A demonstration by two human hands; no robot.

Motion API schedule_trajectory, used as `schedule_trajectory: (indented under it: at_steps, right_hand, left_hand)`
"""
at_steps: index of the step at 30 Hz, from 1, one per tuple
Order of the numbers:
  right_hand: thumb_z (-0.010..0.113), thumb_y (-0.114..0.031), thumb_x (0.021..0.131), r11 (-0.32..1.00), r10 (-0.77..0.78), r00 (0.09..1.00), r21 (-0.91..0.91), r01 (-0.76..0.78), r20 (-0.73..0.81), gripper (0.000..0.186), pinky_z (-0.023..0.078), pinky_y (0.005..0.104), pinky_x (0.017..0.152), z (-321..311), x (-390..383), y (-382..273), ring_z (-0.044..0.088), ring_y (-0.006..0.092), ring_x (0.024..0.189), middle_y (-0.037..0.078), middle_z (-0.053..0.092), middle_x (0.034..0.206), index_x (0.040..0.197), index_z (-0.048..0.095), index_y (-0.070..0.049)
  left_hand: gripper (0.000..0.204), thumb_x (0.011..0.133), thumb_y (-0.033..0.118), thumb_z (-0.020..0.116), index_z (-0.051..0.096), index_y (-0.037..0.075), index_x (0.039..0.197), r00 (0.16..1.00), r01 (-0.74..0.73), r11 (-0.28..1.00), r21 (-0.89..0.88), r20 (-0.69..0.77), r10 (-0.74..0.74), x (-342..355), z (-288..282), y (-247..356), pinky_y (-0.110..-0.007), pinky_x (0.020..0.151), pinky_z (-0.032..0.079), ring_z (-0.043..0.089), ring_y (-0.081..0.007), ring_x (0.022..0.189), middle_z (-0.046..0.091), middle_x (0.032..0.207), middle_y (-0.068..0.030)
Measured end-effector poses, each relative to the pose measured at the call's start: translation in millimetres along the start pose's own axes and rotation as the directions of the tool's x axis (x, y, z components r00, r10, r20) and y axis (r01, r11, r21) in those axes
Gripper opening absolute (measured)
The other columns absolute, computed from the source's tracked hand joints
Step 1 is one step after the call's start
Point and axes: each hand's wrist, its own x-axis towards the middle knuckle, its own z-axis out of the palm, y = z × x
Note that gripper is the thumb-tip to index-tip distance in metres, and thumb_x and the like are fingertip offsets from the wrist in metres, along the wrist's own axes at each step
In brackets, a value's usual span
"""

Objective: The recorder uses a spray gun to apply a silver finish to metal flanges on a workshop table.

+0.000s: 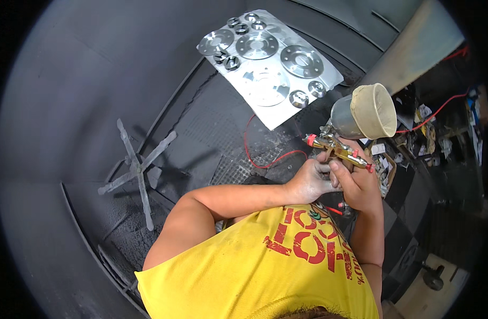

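Right hand: my right hand (361, 181) was closed around the spray gun, fingers wrapped at its far side and thumb across the near side, a hold that seemed meant to carry the weight.
Left hand: my left hand (308, 181) met it from nine o'clock, fingers partly curled under the gun and against my right thumb; I could not tell whether they gripped anything or merely steadied it.
Spray gun: the gold-and-red spray gun (335, 149) sat at three o'clock in my view, close in front of my chest, probably so both hands could reach its fittings.
Cup: the grey cup (343, 118) rode above the gun body, at about half past two, likely so its contents could feed downward; its tilt was hard to judge through the bent lens.
Collar: a beige collar (376, 111) wrapped the cup's mouth, perhaps to catch drips.
Panel: at half past twelve lay a white-covered panel (272, 118), apart from my hands.
Discs: large silver discs (301, 61) and small round caps (299, 99) rested there spaced out, presumably so each face was exposed.
Stand: a grey crossed stand (136, 168) stood at nine o'clock, arms spread, I supposed for support.
Hose: a red hose (276, 160) looped low near the centre, slack, which perhaps left room to move.
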Motion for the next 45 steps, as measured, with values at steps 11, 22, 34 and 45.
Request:
schedule_trajectory:
  at_steps: [11, 22, 34, 45]
  right_hand:
    - [0.06, -0.004, 0.097, 0.995, 0.078, 0.996, 0.064, -0.075, -0.04, 0.03, 0.048, 0.0271, 0.067, 4, -1, 8, 0.057, 0.0106, 0.071, 0.006, 0.069, 0.096, 0.126, 0.056, 0.003]
    - [0.06, -0.007, 0.1, 0.986, 0.028, 1.0, 0.166, -0.026, -0.007, 0.034, 0.045, 0.0219, 0.062, 19, 12, 16, 0.053, 0.0049, 0.07, 0.004, 0.068, 0.099, 0.131, 0.052, 0.004]
    - [0.062, -0.008, 0.098, 0.999, 0.008, 0.998, 0.045, -0.01, 0.055, 0.034, 0.048, 0.0251, 0.068, 13, 11, 6, 0.058, 0.0082, 0.074, 0.007, 0.07, 0.102, 0.129, 0.053, 0.003]
    - [0.061, -0.007, 0.098, 0.992, 0.052, 0.999, -0.116, -0.049, 0.018, 0.031, 0.049, 0.0332, 0.089, -8, -16, -4, 0.064, 0.0183, 0.095, 0.011, 0.07, 0.106, 0.127, 0.054, 0.003]
  left_hand:
    - [0.02, 0.086, 0.004, 0.077, 0.061, 0.005, 0.098, 0.987, 0.124, 0.991, 0.056, 0.094, -0.129, 3, -4, 17, -0.027, 0.077, 0.047, 0.057, -0.0063, 0.085, 0.063, 0.091, 0.0026]
    - [0.013, 0.088, 0.001, 0.073, 0.061, 0.005, 0.092, 0.993, 0.109, 0.988, 0.106, 0.024, -0.112, -7, -15, 18, -0.025, 0.076, 0.047, 0.056, -0.0064, 0.083, 0.062, 0.087, 0.003]
    - [0.027, 0.091, 0.001, 0.07, 0.062, 0.002, 0.116, 0.999, 0.014, 0.989, 0.15, 0.037, -0.019, -11, -14, 13, -0.031, 0.095, 0.049, 0.06, -0.0148, 0.111, 0.066, 0.109, -0.0029]
    - [0.01, 0.085, 0.005, 0.076, 0.066, 0.005, 0.082, 0.982, 0.081, 0.991, 0.111, 0.164, -0.099, -2, 13, 12, -0.032, 0.088, 0.047, 0.059, -0.0143, 0.091, 0.064, 0.089, -0.002]
